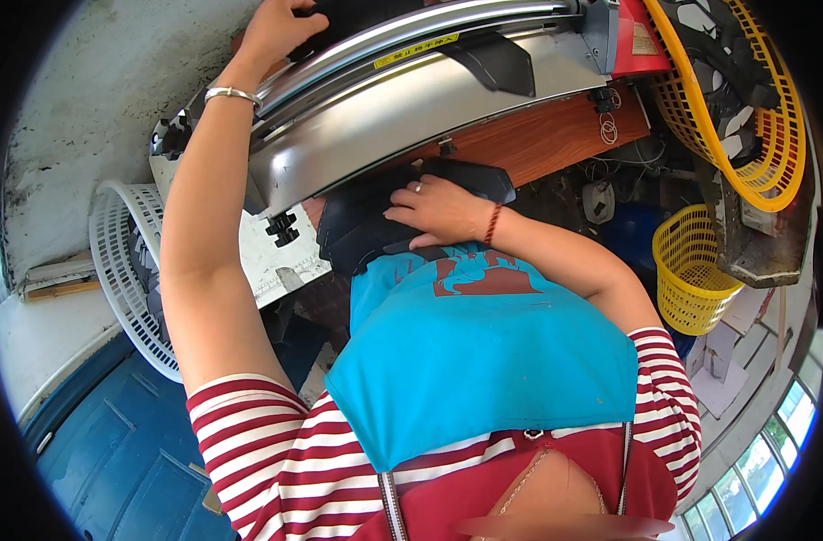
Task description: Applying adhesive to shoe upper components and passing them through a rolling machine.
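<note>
My left hand reaches over the metal machine with its long roller bar, to black sheet material behind it. Its thumb stands apart from the fingers, which the top edge partly cuts off. Spread over a pile of flat black pieces in front of the machine, my right hand has its fingers stretched and apart. These pieces lie against my blue apron. Another black piece, with pointed corners, lies on the machine's sloping metal plate, coming from under the bar.
A yellow basket with black and white pieces stands at the upper right, with a smaller yellow basket below it. At left, a white basket holds dark scraps. The machine's red end housing is at its right.
</note>
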`<action>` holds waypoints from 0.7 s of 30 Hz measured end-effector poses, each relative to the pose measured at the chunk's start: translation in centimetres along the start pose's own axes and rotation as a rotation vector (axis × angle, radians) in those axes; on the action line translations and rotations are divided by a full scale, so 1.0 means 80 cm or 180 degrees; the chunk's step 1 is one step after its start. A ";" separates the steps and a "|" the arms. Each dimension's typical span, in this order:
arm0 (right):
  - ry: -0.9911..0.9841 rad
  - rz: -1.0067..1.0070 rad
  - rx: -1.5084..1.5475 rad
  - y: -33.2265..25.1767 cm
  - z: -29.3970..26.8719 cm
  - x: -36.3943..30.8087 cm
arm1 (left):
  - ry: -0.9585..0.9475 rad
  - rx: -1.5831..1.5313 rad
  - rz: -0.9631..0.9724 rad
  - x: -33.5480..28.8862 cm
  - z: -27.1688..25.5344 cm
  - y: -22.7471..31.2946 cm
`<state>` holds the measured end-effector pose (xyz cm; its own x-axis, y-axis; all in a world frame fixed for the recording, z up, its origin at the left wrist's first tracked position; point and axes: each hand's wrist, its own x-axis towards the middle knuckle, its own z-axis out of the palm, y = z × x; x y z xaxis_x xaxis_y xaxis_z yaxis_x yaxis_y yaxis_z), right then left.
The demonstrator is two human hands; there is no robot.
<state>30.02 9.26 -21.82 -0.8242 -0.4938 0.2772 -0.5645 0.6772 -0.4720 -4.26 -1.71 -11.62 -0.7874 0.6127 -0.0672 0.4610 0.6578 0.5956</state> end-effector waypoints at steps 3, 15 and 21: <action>-0.0704 -0.0071 -0.0371 -0.003 0.025 0.015 | 0.0386 0.0343 -0.0080 -0.008 -0.032 0.012; -0.1014 -0.0150 -0.0916 -0.009 0.029 0.012 | 0.0626 -0.1520 -0.0289 -0.024 -0.060 -0.001; -0.0703 -0.0068 -0.0959 0.004 0.042 0.006 | 0.0715 -0.1545 -0.0311 -0.039 -0.058 0.012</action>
<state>29.60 7.39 -24.62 -0.8011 -0.5930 0.0817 -0.5965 0.7795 -0.1913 -3.28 -4.99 -7.12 -0.9098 0.4151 0.0003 0.1812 0.3965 0.9000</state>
